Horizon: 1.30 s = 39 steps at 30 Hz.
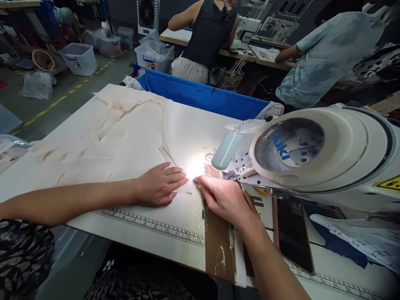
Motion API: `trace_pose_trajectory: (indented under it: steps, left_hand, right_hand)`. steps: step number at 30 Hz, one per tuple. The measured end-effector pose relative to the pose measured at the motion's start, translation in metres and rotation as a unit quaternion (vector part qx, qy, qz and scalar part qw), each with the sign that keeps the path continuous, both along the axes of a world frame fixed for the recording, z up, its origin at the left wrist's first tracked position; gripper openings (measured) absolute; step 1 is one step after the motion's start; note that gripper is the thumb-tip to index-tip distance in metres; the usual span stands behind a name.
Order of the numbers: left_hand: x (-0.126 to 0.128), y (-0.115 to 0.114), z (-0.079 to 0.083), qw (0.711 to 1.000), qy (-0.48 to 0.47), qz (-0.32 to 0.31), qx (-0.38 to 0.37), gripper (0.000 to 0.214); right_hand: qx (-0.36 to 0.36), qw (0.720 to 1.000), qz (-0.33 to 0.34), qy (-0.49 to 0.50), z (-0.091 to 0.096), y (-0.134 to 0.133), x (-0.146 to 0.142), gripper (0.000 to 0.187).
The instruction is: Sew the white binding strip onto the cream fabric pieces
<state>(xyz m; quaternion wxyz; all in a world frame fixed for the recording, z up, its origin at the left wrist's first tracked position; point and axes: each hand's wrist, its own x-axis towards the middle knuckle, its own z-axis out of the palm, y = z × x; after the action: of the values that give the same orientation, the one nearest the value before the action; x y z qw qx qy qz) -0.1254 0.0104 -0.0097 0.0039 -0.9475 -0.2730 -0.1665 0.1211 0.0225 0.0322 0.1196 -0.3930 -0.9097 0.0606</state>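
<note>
The white table [193, 114] took up most of the view. With the lamp-lit patch as the dial's centre, the sewing machine [340, 154] loomed at three o'clock and the blue cloth bin [203, 92] hung at twelve. The thin pale fabric [142, 129] lay loosely spread from nine to eleven, its near corner reaching the lit patch. The left hand [158, 185], at nine, rested palm down on that corner, fingers stretched out and gripping nothing. The right hand [226, 198], at four, had its fingers curled around a small dark-tipped tool [196, 181]; glare hid whether the tip touched cloth.

The likeliest trouble was a nick in the left fingertips or a snagged edge, since the tip sat just beside both. The sheer cloth could also have skewed if the flat hand slid, or dragged on its own rumpled folds.

Counted: one machine in the foreground, one bin, two hands, two clearly visible co-workers beyond (dark top [208, 35], pale shirt [331, 58]), two printed rulers (seven [150, 223] and four o'clock [331, 278]), one phone [293, 235] at four, one gripped tool. Overlap hid the fabric's layer count.
</note>
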Motion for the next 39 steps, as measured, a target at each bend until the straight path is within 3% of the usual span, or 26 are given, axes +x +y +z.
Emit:
trace_pose_trajectory:
  steps: [8, 17, 22, 27, 31, 35, 39]
  left_hand:
    - [-0.001, -0.001, 0.003, 0.999, -0.03, -0.009, -0.019, 0.045]
    - [-0.003, -0.003, 0.011, 0.996, -0.077, -0.025, -0.044, 0.041]
    - [-0.004, -0.005, 0.011, 0.995, -0.088, 0.01, -0.038, 0.044]
    - [-0.005, -0.004, 0.008, 0.995, -0.082, 0.038, -0.046, 0.042]
    - [-0.005, -0.003, 0.009, 0.992, -0.102, 0.046, -0.054, 0.039]
    - [-0.005, 0.011, 0.021, 0.99, -0.08, 0.037, -0.114, 0.033]
    - [0.0, 0.037, 0.04, 0.98, -0.004, 0.068, -0.184, 0.027]
  right_hand:
    - [-0.026, 0.994, -0.074, 0.082, -0.017, -0.003, 0.001, 0.03]
    - [0.008, 0.994, -0.088, 0.066, -0.015, -0.007, -0.008, 0.03]
    - [0.05, 0.993, -0.1, 0.046, -0.007, -0.024, -0.007, 0.029]
    - [0.075, 0.986, -0.143, 0.027, -0.003, -0.058, 0.035, 0.027]
    - [0.1, 0.959, -0.265, 0.008, -0.006, -0.072, 0.096, 0.027]
    - [0.126, 0.918, -0.373, -0.044, -0.003, -0.06, 0.136, 0.027]
    - [0.14, 0.897, -0.409, -0.093, 0.004, -0.029, 0.142, 0.027]
